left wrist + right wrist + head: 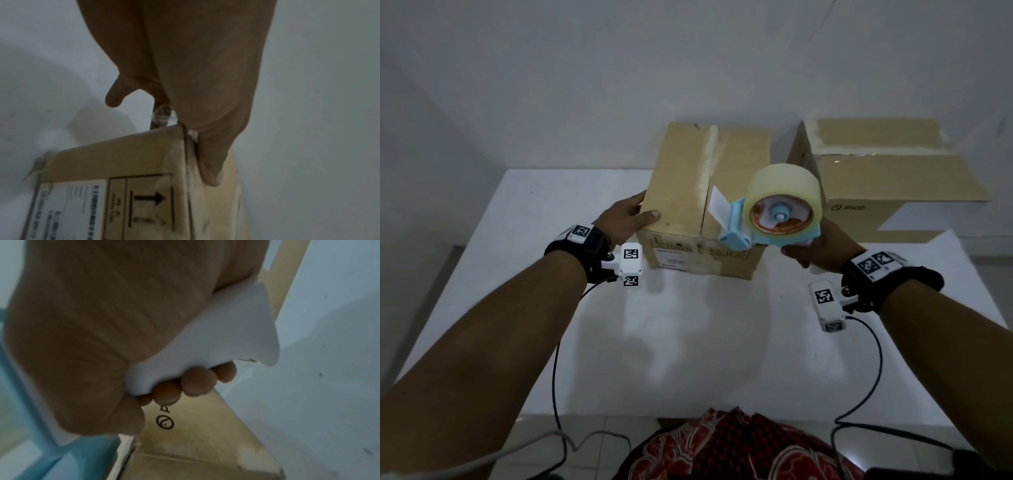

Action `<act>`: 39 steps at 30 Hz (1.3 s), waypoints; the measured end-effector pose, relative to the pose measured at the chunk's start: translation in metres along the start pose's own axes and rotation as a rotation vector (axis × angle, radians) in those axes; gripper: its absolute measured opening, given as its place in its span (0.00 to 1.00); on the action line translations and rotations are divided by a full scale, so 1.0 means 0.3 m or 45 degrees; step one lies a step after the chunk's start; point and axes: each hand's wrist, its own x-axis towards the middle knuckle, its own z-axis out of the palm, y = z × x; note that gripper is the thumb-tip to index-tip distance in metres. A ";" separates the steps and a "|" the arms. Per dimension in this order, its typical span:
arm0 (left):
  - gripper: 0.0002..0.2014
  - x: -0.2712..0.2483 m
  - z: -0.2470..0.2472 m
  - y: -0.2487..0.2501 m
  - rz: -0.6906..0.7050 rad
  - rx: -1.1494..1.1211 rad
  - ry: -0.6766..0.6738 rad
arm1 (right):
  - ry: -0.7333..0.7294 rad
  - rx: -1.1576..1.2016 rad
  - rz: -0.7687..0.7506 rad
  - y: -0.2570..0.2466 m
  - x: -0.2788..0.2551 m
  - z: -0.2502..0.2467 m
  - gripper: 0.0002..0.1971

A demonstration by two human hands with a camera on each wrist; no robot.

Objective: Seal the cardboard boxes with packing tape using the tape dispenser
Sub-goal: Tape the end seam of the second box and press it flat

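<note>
A closed cardboard box (688, 178) stands mid-table, its top seam running away from me. My left hand (626, 217) grips its near left top corner, thumb on the lid (211, 172), fingers down the side. My right hand (822, 248) grips the white handle (216, 344) of a light blue tape dispenser (767, 233) carrying a clear tape roll (780, 195). The dispenser hovers over the box's near right corner, its blade end and a loose tape flap (717, 205) pointing at the seam.
A second, larger cardboard box (893, 171) marked PICO (164, 418) lies at the back right with tape across its top. The white table (688, 342) has bare room in front of the boxes. Cables hang from both wrists over the near edge.
</note>
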 end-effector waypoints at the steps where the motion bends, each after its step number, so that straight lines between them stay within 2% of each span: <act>1: 0.35 -0.003 0.004 0.006 -0.003 0.018 0.025 | -0.007 0.021 -0.026 0.001 -0.004 0.006 0.12; 3: 0.36 0.000 0.006 0.007 0.004 0.094 0.112 | -0.018 0.067 -0.061 0.007 -0.006 0.012 0.09; 4: 0.36 0.002 0.004 0.012 0.047 0.221 0.152 | -0.020 0.086 -0.061 0.010 -0.007 0.014 0.09; 6: 0.33 0.002 0.015 0.043 0.190 0.662 0.173 | -0.024 0.074 -0.056 0.011 -0.007 0.018 0.10; 8: 0.31 0.005 0.044 0.089 0.281 0.974 0.078 | -0.040 0.044 -0.049 0.012 -0.004 0.023 0.12; 11: 0.25 0.006 0.092 0.110 0.237 1.139 -0.062 | -0.028 0.063 -0.030 0.021 0.000 0.024 0.14; 13: 0.24 0.010 0.103 0.079 0.221 1.226 -0.083 | -0.009 0.047 -0.010 0.026 0.003 0.019 0.15; 16: 0.25 0.016 0.096 0.050 0.201 1.214 -0.098 | 0.039 0.005 -0.011 0.026 0.010 -0.002 0.17; 20: 0.33 0.009 0.095 0.061 0.195 1.152 -0.112 | 0.076 -0.066 0.020 0.039 0.004 -0.051 0.19; 25: 0.23 0.008 0.100 0.063 0.161 1.201 -0.131 | 0.077 -0.075 0.080 0.086 -0.027 -0.062 0.20; 32: 0.28 0.015 0.101 0.069 0.151 1.255 -0.161 | 0.093 -0.052 0.177 0.168 -0.089 -0.101 0.25; 39: 0.31 0.013 0.099 0.069 0.160 1.273 -0.167 | 0.136 -0.020 0.294 0.152 -0.109 -0.089 0.17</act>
